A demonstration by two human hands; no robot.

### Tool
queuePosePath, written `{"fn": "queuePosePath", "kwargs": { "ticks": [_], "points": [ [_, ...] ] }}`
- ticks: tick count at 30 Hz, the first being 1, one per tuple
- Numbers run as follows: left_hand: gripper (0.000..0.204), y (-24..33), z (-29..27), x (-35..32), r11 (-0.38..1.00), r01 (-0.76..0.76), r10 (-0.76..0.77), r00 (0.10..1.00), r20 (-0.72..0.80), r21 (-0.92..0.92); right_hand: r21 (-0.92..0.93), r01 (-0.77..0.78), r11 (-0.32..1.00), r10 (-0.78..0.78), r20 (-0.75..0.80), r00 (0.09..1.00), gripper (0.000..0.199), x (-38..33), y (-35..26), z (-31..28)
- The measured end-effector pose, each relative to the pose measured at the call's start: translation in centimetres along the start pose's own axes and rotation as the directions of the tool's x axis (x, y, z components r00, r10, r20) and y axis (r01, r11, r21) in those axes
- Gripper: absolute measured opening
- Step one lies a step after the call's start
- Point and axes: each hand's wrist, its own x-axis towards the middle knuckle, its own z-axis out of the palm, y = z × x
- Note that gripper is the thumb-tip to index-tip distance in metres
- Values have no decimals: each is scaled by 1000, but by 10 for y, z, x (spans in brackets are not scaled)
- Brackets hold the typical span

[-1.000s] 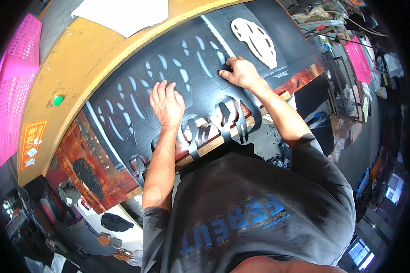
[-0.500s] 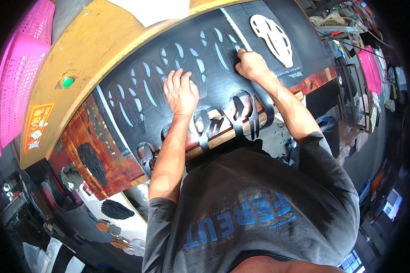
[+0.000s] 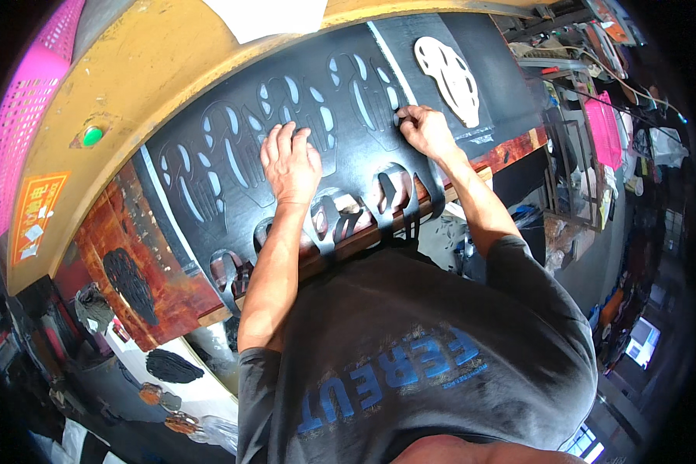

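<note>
A black sheet [image 3: 356, 158], cut with several leaf-like outlines and pale slots, lies across the board before me. My left hand [image 3: 292, 166] rests on it, palm down, fingers stretched out over the cut shapes. My right hand [image 3: 425, 133] is at the sheet's right part, beside the slotted cut-out nearest the white stripe. Its thumb and forefinger are pinched together near a slot; what lies between them is too small to make out. Farther right is a cream-white slotted cutting die [image 3: 448, 81]. Looped black offcut strips [image 3: 411, 207] hang at the near edge.
A yellow machine frame [image 3: 143, 81] with a green button [image 3: 92, 136] curves along the far left. Stacked black cut pieces [image 3: 129, 286] sit on the worn reddish board [image 3: 170, 298]. Pink baskets [image 3: 31, 116] stand at the far left. A metal rack [image 3: 568, 155] is off to the right.
The view has shifted slightly. My right hand has drawn a little back toward me from the slot, its thumb and forefinger now pinched. My left hand stays in place on the sheet.
</note>
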Motion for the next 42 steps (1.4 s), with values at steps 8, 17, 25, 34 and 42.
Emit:
{"fn": "queuePosePath", "kwargs": {
  "ticks": [8,17,25,34,42],
  "points": [
    [31,0,0,1,1000,-12,11,1000,6,20,-90,-123,988,135,133,982,29,10,-12,-8],
    [31,2,-2,0,998,-5,2,998,55,56,-175,-102,979,131,164,978,37,22,-23,-6],
    [30,1,-2,0,999,-6,5,999,33,38,-247,-78,966,126,186,974,38,24,-32,-2],
    [31,0,-1,-1,1000,7,-7,1000,20,-2,-170,87,982,-70,100,992,26,14,-21,-3],
    [29,0,2,0,1000,1,-1,1000,7,24,-38,-197,980,201,151,968,32,21,-18,-14]
  ]
}}
